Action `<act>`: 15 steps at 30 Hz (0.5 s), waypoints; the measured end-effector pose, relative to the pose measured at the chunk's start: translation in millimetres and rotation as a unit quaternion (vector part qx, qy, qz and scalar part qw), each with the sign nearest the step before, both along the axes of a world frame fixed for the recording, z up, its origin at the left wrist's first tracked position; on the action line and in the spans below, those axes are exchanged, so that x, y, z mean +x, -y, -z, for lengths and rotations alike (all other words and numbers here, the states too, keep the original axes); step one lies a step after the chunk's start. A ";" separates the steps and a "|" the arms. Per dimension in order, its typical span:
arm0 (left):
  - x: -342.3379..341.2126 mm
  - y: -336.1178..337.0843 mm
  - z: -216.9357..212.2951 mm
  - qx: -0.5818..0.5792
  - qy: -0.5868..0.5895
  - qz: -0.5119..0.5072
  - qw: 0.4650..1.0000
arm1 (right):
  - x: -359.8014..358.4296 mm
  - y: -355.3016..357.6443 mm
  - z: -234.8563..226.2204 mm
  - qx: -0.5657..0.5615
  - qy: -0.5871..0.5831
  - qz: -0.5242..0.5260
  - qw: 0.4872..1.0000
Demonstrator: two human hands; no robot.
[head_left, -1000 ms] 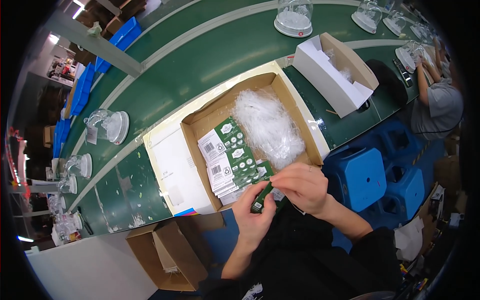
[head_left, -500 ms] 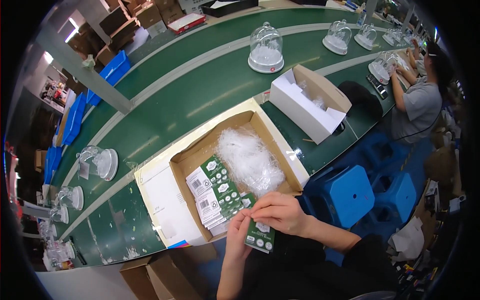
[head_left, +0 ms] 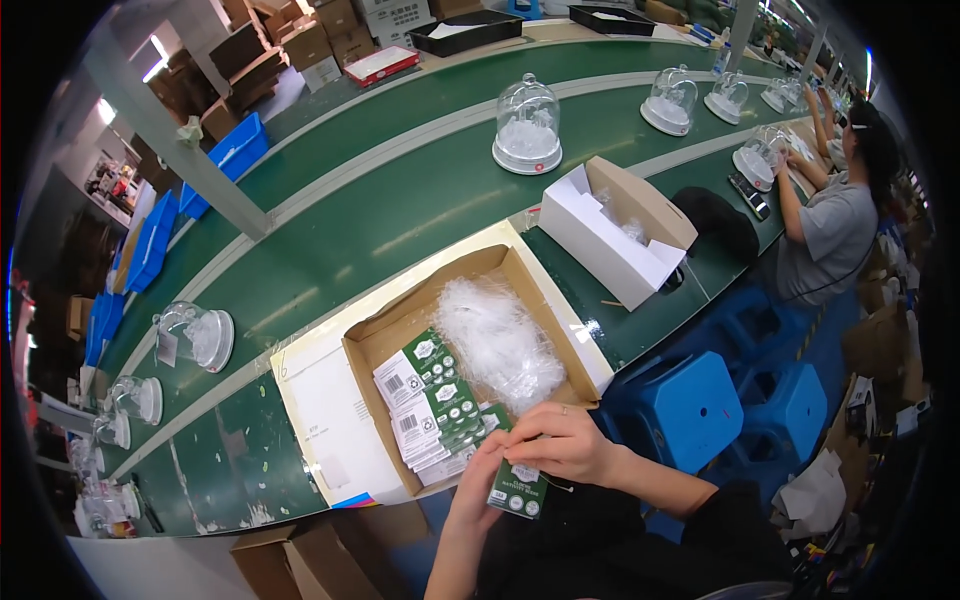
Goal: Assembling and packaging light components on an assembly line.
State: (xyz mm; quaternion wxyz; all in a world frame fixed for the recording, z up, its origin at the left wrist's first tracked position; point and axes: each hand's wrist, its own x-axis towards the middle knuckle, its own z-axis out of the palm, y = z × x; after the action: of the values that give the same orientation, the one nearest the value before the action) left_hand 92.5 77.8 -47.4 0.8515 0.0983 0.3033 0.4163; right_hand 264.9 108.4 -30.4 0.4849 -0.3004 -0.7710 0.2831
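A green and white card tag (head_left: pixel 518 492) hangs upright at the fingertips of both hands, below the near rim of a shallow cardboard box. My left hand (head_left: pixel 480 487) pinches at its upper left, and my right hand (head_left: pixel 562 445) meets it from the right with fingers closed. A thin pale strand end (head_left: pixel 562 487) pokes out under the right hand. What the fingertips pinch at the tag's top is mostly hidden. Inside the cardboard box (head_left: pixel 388 320) lie overlapping stacks of similar tags (head_left: pixel 425 405) and, beside them, a bundle of clear plastic strands (head_left: pixel 500 345).
A white carton (head_left: pixel 600 235) with clear plastic inside stands right of the box. Glass domes on white bases, one of them central (head_left: pixel 527 130), line the green conveyor (head_left: pixel 390 230). Blue stools (head_left: pixel 680 410) stand at right. A co-worker (head_left: pixel 835 225) sits farther along, handling a dome.
The whole view has shifted, so the conveyor and box appear slightly lower. Both hands remain pinched together at the tag, and the strand end now shows below the right hand.
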 end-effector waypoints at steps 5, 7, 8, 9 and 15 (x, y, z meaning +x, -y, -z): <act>-5.2 2.6 15.5 -0.004 -0.004 0.029 1.000 | -0.3 -0.2 0.5 -0.006 0.006 -0.004 1.000; -5.8 0.9 16.7 0.052 -0.002 0.004 0.999 | -0.6 -1.3 4.3 -0.016 0.003 -0.002 1.000; -5.3 0.7 16.7 0.050 -0.006 0.000 0.999 | -1.1 -2.2 6.4 -0.026 0.000 -0.002 1.000; -4.2 0.3 16.5 0.046 -0.027 0.013 0.998 | -0.2 -2.0 5.6 -0.035 -0.003 -0.004 0.999; -7.2 6.2 18.3 0.097 -0.047 0.012 0.994 | 1.9 1.2 9.7 -0.059 -0.008 -0.020 0.998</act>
State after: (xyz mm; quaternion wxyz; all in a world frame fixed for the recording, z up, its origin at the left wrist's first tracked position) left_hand 85.3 71.5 -65.6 0.8276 0.2038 0.3000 0.4283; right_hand 266.8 107.2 -40.1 0.4663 -0.3104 -0.7553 0.3400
